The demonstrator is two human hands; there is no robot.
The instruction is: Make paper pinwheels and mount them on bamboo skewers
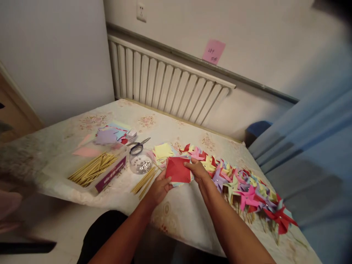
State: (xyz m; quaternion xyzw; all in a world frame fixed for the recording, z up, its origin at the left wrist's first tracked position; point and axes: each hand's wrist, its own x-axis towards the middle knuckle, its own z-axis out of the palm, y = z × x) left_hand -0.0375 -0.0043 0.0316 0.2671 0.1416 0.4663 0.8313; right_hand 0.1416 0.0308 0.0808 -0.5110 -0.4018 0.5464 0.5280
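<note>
Dim, faintly warm indoor light is falling softly over the floral tablecloth (181, 132), its source lying out of view. Shadow is darkening the floor (62, 225) at lower left and pooling in the folds of the blue curtain (310, 154). Small glints are showing on the metal fasteners (144, 167). Wide-angle distortion is stretching the edges, blur is softening the lower left, and a dark smudge is clouding the upper right corner

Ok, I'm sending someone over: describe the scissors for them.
On the floral tablecloth, find the clear plastic box of wooden sticks. Right of it, by a round clear dish of small silvery pieces, lie dark-handled metal scissors, the only thing there with finger loops.
</note>
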